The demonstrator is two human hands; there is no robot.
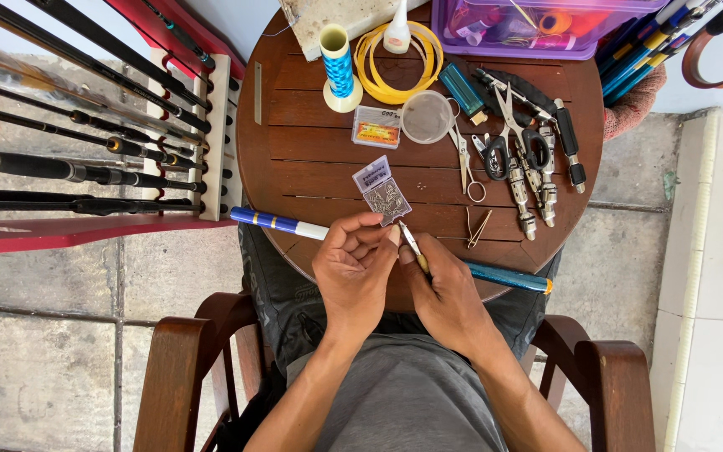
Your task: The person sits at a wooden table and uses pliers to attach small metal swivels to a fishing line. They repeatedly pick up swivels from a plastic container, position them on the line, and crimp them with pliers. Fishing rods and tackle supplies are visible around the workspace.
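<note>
Round wooden table [311,159] carried tools. A blue and white rod [294,224] lay across its near edge, under both hands. Left hand [353,268] curled, fingertips pinched on a small clear packet [385,197] of metal parts. Right hand [449,297] closed around a thin pointed tool [412,243], tip touching the packet.

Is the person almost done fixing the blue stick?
Looks midway. Done: tools and a small packet are laid out on the round table. In hand: the left hand and right hand work a thin tool at the blue rod. Any finished part is hidden.
</note>
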